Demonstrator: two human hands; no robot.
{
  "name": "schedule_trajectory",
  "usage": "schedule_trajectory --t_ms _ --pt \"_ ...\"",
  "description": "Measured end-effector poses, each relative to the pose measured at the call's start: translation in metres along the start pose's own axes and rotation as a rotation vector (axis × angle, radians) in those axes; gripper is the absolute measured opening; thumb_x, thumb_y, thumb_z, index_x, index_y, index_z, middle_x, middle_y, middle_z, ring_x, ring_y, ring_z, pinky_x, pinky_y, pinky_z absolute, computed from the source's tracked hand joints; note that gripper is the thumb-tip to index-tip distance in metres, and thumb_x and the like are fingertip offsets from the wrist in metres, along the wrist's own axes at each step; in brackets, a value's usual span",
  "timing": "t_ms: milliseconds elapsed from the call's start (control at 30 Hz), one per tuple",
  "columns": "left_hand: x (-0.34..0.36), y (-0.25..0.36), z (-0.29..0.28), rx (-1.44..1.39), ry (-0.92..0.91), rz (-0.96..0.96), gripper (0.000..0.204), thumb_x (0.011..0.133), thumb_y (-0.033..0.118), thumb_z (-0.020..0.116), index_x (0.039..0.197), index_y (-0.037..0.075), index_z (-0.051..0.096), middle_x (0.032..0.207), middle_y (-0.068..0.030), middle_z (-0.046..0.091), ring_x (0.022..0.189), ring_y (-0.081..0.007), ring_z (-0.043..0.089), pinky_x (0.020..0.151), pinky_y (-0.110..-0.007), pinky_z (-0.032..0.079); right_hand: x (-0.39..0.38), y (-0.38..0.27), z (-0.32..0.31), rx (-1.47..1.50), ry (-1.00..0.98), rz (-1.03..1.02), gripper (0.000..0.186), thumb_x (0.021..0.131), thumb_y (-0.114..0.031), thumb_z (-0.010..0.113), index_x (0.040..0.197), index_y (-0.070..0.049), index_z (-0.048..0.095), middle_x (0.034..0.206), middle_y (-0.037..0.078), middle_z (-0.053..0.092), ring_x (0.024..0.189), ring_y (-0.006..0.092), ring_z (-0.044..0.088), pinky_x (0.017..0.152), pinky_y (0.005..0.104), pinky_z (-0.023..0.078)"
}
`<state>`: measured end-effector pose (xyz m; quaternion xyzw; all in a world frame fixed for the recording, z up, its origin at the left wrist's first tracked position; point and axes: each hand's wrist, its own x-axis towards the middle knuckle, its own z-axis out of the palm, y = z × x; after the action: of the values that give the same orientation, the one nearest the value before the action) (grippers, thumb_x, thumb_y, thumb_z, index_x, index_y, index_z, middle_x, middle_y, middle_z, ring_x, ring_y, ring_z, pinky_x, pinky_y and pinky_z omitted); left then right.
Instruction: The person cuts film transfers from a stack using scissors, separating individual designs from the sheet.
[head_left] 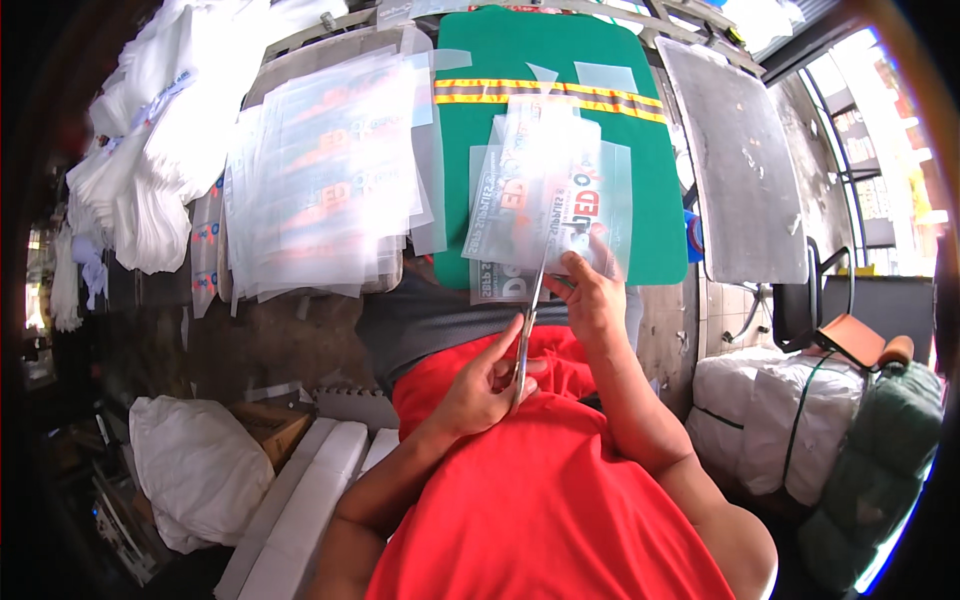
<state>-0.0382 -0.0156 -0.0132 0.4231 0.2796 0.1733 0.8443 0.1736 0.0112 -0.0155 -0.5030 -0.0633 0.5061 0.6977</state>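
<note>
My left hand (pixel 490 385) grips metal scissors (pixel 525 345), index finger extended along them, with the long blades pointing up into the printed translucent sheets. My right hand (pixel 590 300) holds the lower edge of the top sheet (pixel 555 190) just right of the blades, thumb on its face. These overlapping sheets bear red and dark printing and rest on a green board (pixel 656 200) crossed by a yellow-edged striped tape (pixel 630 106). The blades run along or into the top sheet; I cannot tell which.
Left are stacked translucent sheets (pixel 315 180) on a board and white fabric bundles (pixel 155 180). Right is a bare grey board (pixel 735 160). Below lie wrapped bales (pixel 770 420), a green roll (pixel 865 470), a white sack (pixel 195 470) and long white boxes (pixel 300 500).
</note>
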Motion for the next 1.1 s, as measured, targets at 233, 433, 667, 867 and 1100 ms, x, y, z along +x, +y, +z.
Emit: schedule_trajectory --t_ms 233,433,667,867,1100 --pt "0.015 0.005 0.005 -0.006 -0.002 -0.038 0.083 0.099 0.0 0.056 0.16 0.022 0.005 0.126 -0.0203 0.065 0.102 -0.0177 0.069 0.091 -0.031 0.057 -0.003 -0.001 -0.002 0.008 0.025 -0.026 0.06 0.091 0.003 0.059 0.145 -0.001 0.034 0.125 0.015 0.056 0.105 0.0293 0.065 0.08 0.0425 0.063" --pt "0.012 0.013 0.01 -0.067 0.015 -0.057 0.082 0.099 0.003 0.058 0.16 0.023 0.006 0.126 -0.0192 0.065 0.1 -0.0173 0.07 0.088 -0.03 0.058 -0.002 -0.001 -0.003 -0.004 0.04 -0.022 0.064 0.09 0.003 0.06 0.148 -0.007 0.034 0.119 0.015 0.061 0.097 0.0293 0.068 0.076 0.0433 0.062" --pt "0.01 0.021 0.013 -0.145 0.042 -0.111 0.085 0.097 0.0 0.059 0.161 0.017 0.005 0.121 -0.02 0.067 0.091 -0.0148 0.069 0.084 -0.027 0.055 -0.004 -0.001 -0.006 0.015 0.032 -0.023 0.066 0.091 0.001 0.06 0.15 -0.004 0.029 0.123 0.017 0.058 0.101 0.0316 0.067 0.075 0.0425 0.063" --pt "0.011 0.018 0.012 -0.108 0.041 -0.125 0.084 0.098 0.001 0.059 0.161 0.017 0.006 0.119 -0.0202 0.067 0.089 -0.0144 0.069 0.08 -0.027 0.055 -0.004 -0.002 -0.009 0.008 0.017 -0.024 0.063 0.092 0.001 0.06 0.148 -0.001 0.031 0.125 0.017 0.055 0.102 0.0308 0.066 0.075 0.041 0.064" --pt "0.009 0.023 0.019 -0.122 0.034 -0.119 0.083 0.098 0.0 0.057 0.161 0.017 0.006 0.118 -0.0205 0.068 0.086 -0.0129 0.068 0.077 -0.027 0.056 -0.006 0.006 -0.003 -0.079 -0.001 -0.082 0.046 0.089 -0.002 0.071 0.131 -0.001 0.052 0.106 0.011 0.066 0.093 0.0209 0.069 0.075 0.0336 0.062"
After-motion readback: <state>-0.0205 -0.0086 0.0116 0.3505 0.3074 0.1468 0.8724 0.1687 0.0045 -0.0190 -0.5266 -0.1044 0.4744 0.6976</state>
